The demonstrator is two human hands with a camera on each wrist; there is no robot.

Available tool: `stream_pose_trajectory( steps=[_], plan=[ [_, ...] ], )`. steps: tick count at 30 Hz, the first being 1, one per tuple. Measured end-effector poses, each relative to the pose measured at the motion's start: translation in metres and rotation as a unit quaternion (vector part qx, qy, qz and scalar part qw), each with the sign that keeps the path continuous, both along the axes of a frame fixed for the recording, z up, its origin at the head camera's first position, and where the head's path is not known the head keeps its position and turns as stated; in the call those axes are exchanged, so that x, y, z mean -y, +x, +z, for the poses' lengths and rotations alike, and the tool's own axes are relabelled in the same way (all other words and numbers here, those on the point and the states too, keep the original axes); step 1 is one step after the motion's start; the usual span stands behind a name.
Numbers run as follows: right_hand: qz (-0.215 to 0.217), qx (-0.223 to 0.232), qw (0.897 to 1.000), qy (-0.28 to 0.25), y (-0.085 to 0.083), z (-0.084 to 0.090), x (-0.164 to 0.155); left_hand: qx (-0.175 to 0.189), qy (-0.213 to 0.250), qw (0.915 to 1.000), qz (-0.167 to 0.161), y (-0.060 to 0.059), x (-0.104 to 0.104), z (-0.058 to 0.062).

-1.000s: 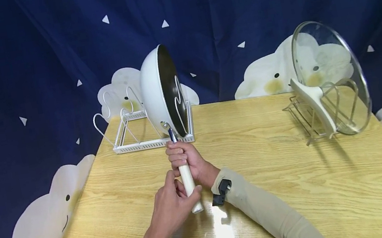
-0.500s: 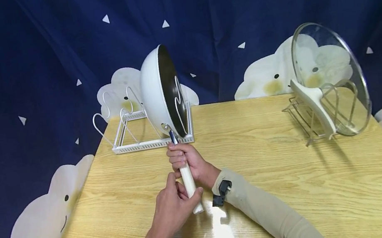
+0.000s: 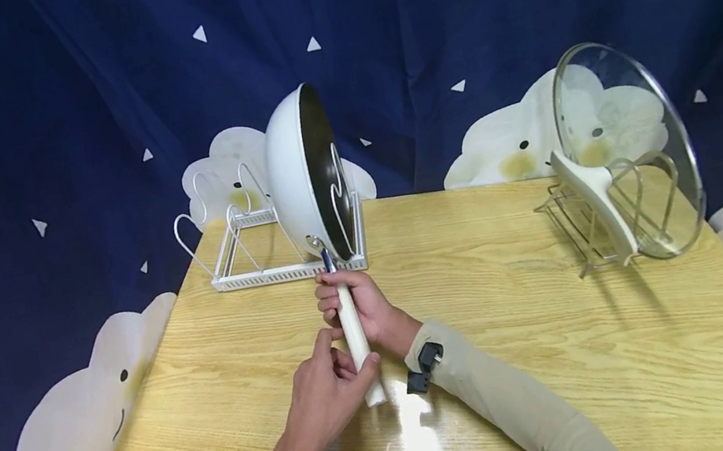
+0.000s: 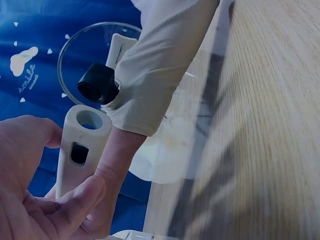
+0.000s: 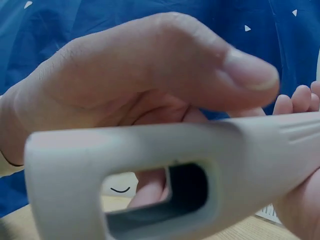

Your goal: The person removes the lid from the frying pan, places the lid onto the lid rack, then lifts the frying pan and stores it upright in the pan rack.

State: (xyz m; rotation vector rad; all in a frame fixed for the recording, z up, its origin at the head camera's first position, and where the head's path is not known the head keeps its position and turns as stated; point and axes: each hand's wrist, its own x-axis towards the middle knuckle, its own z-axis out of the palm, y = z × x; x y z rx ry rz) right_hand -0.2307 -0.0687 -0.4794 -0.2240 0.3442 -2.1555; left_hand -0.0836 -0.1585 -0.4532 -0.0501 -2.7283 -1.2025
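while both forearms in beige sleeves reach forward over the wooden table, the right hand wraps its curled fingers around the upper part of the pan handle, and the left hand pinches the handle's lower end between thumb and fingers. the white frying pan stands on edge in the white wire rack, dark inside facing right. a glass lid leans in a metal stand near the table's right edge.

head: above, facing forward-down | wrists: close-up | shared: pan handle
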Motion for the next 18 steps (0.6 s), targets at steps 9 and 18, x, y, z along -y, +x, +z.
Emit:
stream_pose_trajectory(
  steps=[9, 18],
  plan=[
    [-0.041, -0.011, 0.996, 0.072, 0.001, -0.002, -0.004, 0.014, 0.006, 0.9999, 0.004, -0.001, 0.002, -0.004],
    [-0.034, -0.050, 0.994, 0.090, 0.003, -0.007, -0.018, 0.003, 0.002, 1.0000, -0.002, -0.001, 0.003, -0.006]
  ],
)
